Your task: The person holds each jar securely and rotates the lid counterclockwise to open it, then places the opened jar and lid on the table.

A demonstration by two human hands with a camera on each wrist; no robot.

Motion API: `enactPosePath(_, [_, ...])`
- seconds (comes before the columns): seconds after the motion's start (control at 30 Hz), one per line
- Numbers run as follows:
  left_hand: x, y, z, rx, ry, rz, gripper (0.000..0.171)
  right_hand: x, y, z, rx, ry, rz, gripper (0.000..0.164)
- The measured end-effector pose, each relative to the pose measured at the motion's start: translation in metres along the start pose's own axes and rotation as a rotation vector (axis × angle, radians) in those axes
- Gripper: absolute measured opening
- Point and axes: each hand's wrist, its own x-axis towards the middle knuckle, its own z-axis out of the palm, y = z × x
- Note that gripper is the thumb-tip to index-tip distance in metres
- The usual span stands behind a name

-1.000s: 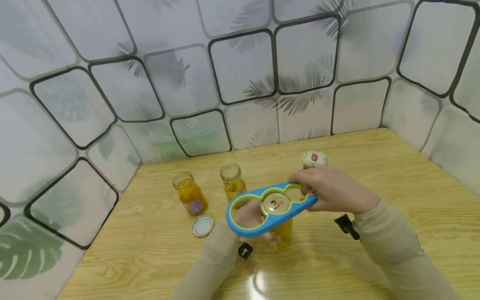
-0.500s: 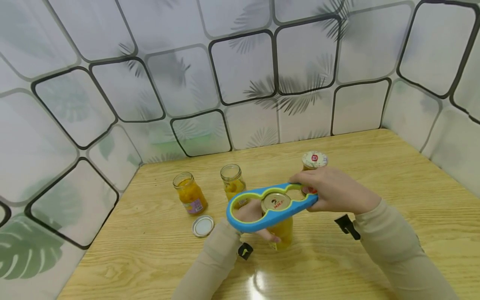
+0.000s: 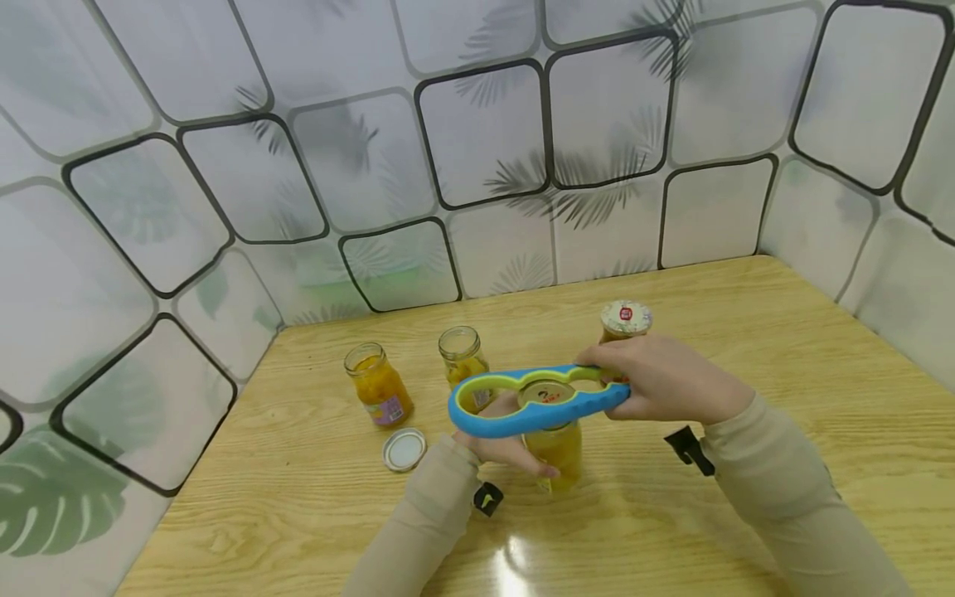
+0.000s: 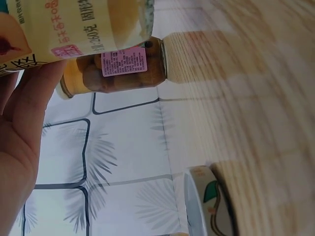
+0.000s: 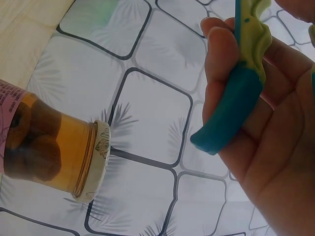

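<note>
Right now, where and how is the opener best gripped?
Likely the narrow end of the opener, from the right, where the right hand grips it: its long shape tapers that way, the lid shows through its middle, and the left hand holds the jar near the wide end.

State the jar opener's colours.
The jar opener is blue outside and yellow-green inside, clearest in the head view.

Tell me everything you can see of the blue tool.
The blue tool is a long loop with a yellow-green, scalloped inner edge; it looks like plastic. The right hand grips it by one end, off the table; the right wrist view shows a blunt, free tip there. Its rounded other end points left. The lid of a jar shows through its opening; whether they touch is unclear.
</note>
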Motion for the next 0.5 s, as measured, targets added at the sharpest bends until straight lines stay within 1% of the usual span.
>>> enactPosePath(0.1, [0.001,-0.002,0.001,-0.020,0.012,-0.001,0.080,0.000,0.000,0.000,0.002,-0.008,0.007,0.035])
enactPosePath(0.17, [0.001,-0.003,0.001,0.000,0.025,0.006,0.079,0.000,-0.001,-0.001,0.006,-0.018,0.016,0.035])
enactPosePath(0.2, [0.001,-0.004,0.001,0.014,0.033,0.026,0.078,0.000,-0.001,-0.001,0.009,-0.023,0.021,0.035])
enactPosePath(0.3, [0.002,0.008,-0.001,0.029,0.055,0.102,0.073,0.000,-0.002,-0.001,0.017,-0.038,0.037,0.034])
enactPosePath(0.4, [0.002,0.018,-0.003,-0.016,0.063,0.179,0.069,0.001,-0.002,-0.002,0.033,-0.050,0.052,0.032])
enactPosePath(0.43, [0.002,0.021,-0.003,-0.026,0.073,0.196,0.069,0.001,-0.002,-0.002,0.038,-0.054,0.057,0.031])
enactPosePath(0.5, [0.002,0.019,-0.003,-0.051,0.084,0.232,0.073,0.001,-0.002,-0.002,0.050,-0.060,0.066,0.029])
